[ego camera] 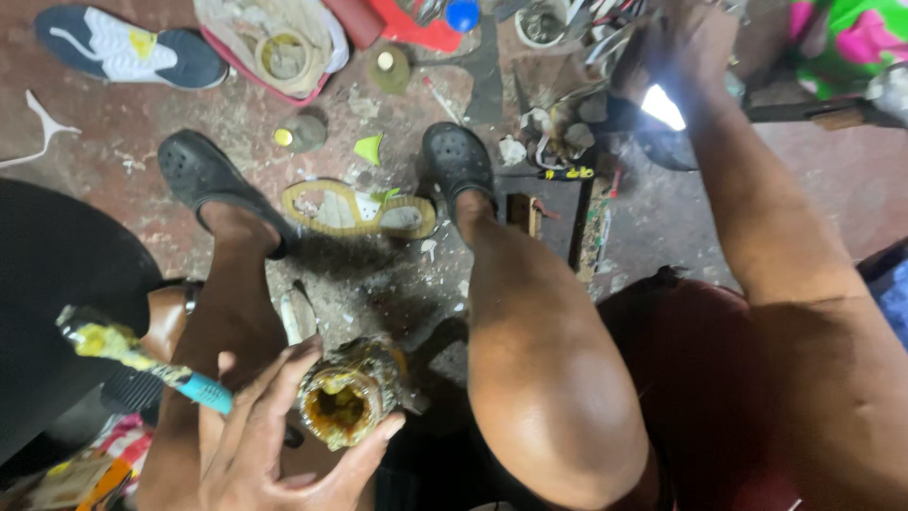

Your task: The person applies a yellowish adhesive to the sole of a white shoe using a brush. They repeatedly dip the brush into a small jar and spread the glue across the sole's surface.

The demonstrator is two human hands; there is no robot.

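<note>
My left hand (pixel 270 435) grips a dirty open jar (pixel 348 402) of yellow-brown glue, its mouth facing up, low in the view between my knees. A brush (pixel 142 360) with a light blue handle and a glue-caked tip sticks out to the left of that hand; which fingers hold it I cannot tell. My right arm stretches to the upper right, where my right hand (pixel 683 52) reaches into a cluttered pile of tools; what it touches is hidden. A loose yellow-edged shoe sole (pixel 359 210) lies on the floor between my black clogs (pixel 457 161).
A navy and white sneaker (pixel 123 44) lies at the top left. A roll of tape (pixel 284 55) sits on a red-edged tray. Small cans, a blue cap (pixel 462 14), a yellow-handled tool (pixel 567 173) and scraps litter the stained floor. A green and pink cloth (pixel 846 43) shows at the top right.
</note>
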